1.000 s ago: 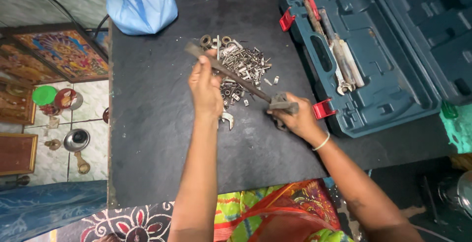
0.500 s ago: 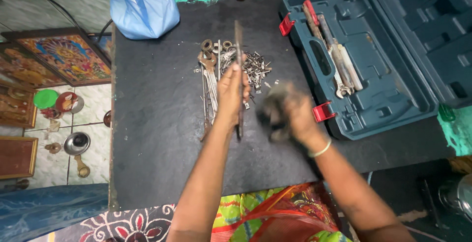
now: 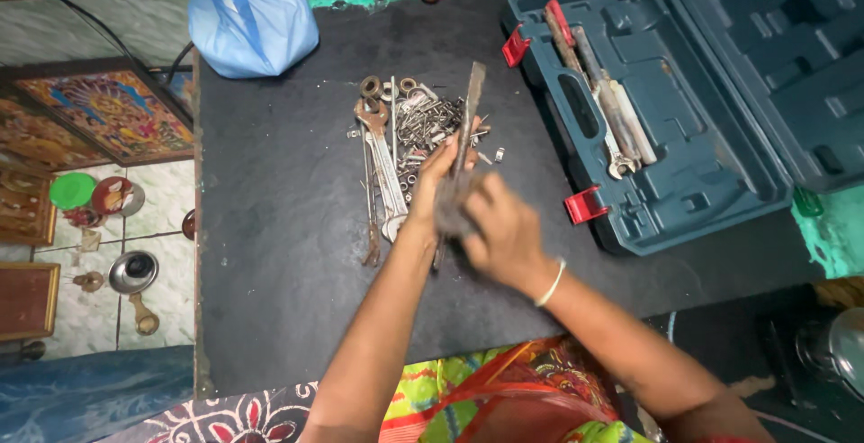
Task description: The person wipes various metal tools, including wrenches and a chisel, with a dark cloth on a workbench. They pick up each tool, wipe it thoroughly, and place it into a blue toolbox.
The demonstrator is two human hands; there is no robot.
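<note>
The left hand (image 3: 438, 180) grips a long, flat, rusty metal bar (image 3: 465, 123) over the black tabletop (image 3: 270, 254), its upper end rising past the heap of grey wrenches, nuts and bolts (image 3: 405, 132). The right hand (image 3: 504, 231) is motion-blurred and closed around something dark at the bar's lower part; what it clasps cannot be made out. The open teal plastic tool case (image 3: 711, 173) is cut off at the frame's right.

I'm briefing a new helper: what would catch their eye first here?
Both hands meet mid-table: the left hand grips a long flat metal bar while the right hand rubs it, blurred. Behind them lies a heap of wrenches and bolts; an open teal tool case sits right.
</note>
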